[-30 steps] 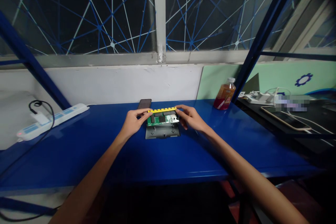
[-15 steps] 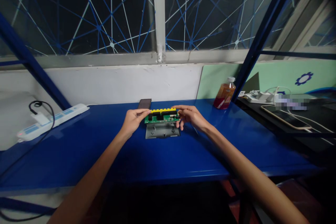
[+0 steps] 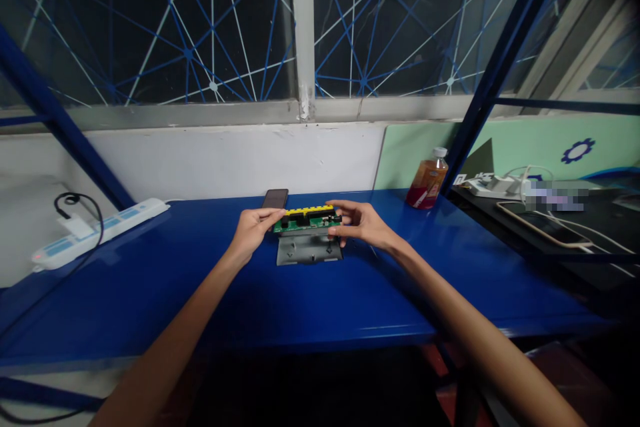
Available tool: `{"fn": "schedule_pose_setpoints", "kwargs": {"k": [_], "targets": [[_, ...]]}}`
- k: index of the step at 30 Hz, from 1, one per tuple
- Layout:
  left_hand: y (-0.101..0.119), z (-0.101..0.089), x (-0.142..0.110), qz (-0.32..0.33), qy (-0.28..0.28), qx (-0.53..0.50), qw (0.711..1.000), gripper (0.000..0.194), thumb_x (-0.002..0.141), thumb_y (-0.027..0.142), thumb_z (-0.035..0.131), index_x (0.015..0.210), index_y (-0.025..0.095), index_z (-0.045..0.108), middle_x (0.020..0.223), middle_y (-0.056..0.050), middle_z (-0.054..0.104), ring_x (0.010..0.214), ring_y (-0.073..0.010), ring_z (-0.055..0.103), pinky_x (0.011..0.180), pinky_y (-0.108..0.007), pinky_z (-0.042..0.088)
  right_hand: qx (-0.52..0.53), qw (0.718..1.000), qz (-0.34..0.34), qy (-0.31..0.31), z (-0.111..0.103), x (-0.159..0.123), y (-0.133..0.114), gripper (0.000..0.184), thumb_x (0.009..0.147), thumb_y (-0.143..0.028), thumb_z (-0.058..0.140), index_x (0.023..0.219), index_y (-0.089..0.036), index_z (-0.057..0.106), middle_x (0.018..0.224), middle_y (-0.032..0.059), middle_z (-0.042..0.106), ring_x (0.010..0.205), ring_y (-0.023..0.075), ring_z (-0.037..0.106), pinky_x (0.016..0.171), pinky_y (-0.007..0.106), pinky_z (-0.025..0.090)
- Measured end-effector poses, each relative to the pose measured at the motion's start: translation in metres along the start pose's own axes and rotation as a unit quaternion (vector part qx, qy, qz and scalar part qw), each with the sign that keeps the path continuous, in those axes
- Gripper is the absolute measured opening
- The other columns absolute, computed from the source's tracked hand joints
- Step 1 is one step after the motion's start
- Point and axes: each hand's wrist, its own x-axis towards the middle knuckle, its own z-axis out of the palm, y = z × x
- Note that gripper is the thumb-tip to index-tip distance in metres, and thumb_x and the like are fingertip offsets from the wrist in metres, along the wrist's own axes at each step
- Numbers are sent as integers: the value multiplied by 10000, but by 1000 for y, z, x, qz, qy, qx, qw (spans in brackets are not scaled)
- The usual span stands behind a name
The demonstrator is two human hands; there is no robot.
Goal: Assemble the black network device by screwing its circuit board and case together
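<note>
A green circuit board (image 3: 314, 222) with black parts and a yellow strip (image 3: 307, 209) along its far edge is held above a grey plastic cover (image 3: 310, 250) that lies on the table. My left hand (image 3: 250, 233) is closed on the board's left end, thumb and fingers pinching it near the yellow strip. At the other end my right hand (image 3: 365, 225) grips the board, its index finger reaching along the strip and its thumb at the near edge. Some of the right fingers are hidden behind the board.
Behind the board a dark phone (image 3: 275, 198) lies on the blue table (image 3: 320, 303). A bottle of reddish drink (image 3: 428, 180) stands at the back right. To the left is a white power strip (image 3: 103, 232) with a black cable. Another phone (image 3: 545, 222) and white cables lie far right.
My right thumb has moved left to the board's near edge, and the right fingers have shifted around that end. The board is tipped slightly flatter. My left hand stays in place.
</note>
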Motion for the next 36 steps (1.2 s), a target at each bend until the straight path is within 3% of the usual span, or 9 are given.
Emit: {"fn": "schedule_pose_setpoints", "kwargs": {"k": [9,14,18,26,36], "targets": [[0,1,-2,9,-23,-32,999,347,760,427,717,969,150,727,816,-66,738,638,-167,630,532,-249,429,-65,997,-27,16,-1,0,4,697,658,-273,812,1285,-208,515,836,-17,563,621,159,659,512,309,575],[3,2,-3,35,-31,-40,998,336,797,420,689,1010,160,700,751,-39,685,585,-135,568,526,-240,421,-168,982,-76,38,-3,0,11,660,714,-300,772,1308,-225,494,748,-42,569,536,129,609,522,295,535],[5,2,-4,48,-53,-60,996,339,821,381,679,1082,165,676,718,-19,621,593,-121,546,571,-245,456,-214,970,-96,63,-3,1,11,628,746,-290,741,1321,-227,499,806,-16,593,543,116,596,549,291,517],[6,0,-7,108,-122,-46,985,712,696,246,797,1344,199,505,921,-53,605,774,-156,576,662,-266,487,-226,962,-113,108,-8,2,13,616,764,-326,721,1332,-249,494,911,14,597,536,101,583,543,284,505],[1,3,-7,136,-108,-1,985,651,737,229,730,1342,183,496,879,-40,566,734,-135,553,584,-228,469,-211,964,-116,110,-7,2,11,599,747,-281,725,1304,-253,507,909,8,582,536,97,570,539,292,502]]}}
